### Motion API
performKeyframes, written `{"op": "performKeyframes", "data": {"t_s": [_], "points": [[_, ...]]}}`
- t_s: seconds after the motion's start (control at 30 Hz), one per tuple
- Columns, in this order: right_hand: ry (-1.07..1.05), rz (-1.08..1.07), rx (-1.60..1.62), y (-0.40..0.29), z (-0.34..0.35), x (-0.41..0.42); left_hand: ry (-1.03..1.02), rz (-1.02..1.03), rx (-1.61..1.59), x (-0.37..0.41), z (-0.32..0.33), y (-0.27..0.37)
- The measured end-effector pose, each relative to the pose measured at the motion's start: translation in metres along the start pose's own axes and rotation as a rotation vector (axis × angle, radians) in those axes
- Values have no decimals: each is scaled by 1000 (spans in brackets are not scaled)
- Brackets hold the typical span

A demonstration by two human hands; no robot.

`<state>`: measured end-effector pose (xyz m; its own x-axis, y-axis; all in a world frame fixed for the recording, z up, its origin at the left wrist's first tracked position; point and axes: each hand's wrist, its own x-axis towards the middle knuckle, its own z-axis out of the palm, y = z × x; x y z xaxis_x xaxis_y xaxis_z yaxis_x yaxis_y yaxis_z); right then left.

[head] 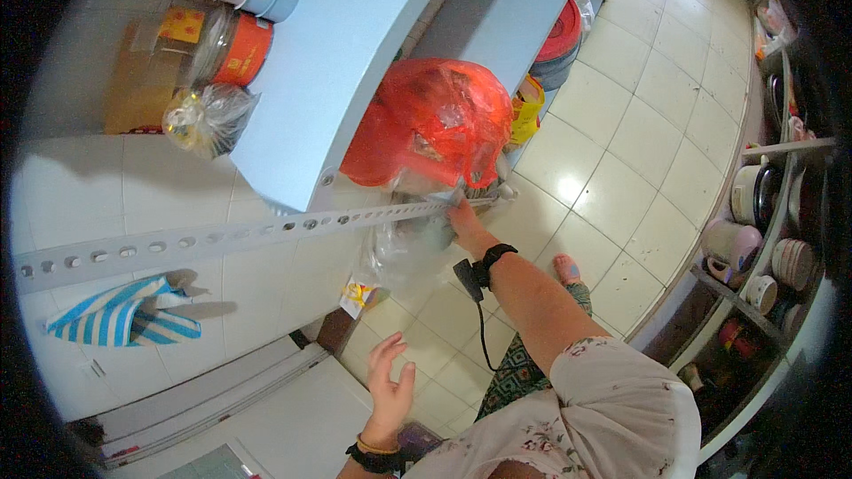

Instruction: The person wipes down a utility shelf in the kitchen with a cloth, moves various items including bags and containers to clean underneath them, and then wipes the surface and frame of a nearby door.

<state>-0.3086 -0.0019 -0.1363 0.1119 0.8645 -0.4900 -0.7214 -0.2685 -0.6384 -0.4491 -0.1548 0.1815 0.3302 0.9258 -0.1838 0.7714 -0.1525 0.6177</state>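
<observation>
My right hand (468, 223) reaches to the front upright of a shelf rack, below a red plastic bag (432, 121). Its fingertips are hidden among the rack post and the things on a lower shelf, so its grip is unclear. A black strap (499, 254) with a dangling cable (482, 339) circles that wrist. Beside the hand hangs clear plastic wrapping (403, 239). My left hand (389, 382) is held in the air over the floor, fingers apart and holding nothing. The perforated metal post (219, 234) runs from the left towards my right hand.
The blue-white upper shelf (333, 73) juts out above the red bag. A striped cloth (126, 316) hangs on the tiled wall. A white appliance top (299, 412) lies at lower left. Rightward, a rack holds pots and a pink jug (731, 244). A lidded red bucket (559, 33) stands farther off.
</observation>
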Motion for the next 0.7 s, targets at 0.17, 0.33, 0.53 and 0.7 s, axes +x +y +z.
{"op": "performKeyframes", "data": {"t_s": [0.17, 0.33, 0.53, 0.7], "points": [[-30, 100, 129, -20, 40, -50, 44, -23, -46, -13, -5, 17], [25, 391, 89, -105, 96, -121, 221, -92, -196, -31, -11, 31], [-524, 107, 95, -190, 148, -153, 365, -29, -245, -47, -36, 69], [-633, 212, 191, -297, 234, -224, 582, 66, -172, -78, -48, 66]]}}
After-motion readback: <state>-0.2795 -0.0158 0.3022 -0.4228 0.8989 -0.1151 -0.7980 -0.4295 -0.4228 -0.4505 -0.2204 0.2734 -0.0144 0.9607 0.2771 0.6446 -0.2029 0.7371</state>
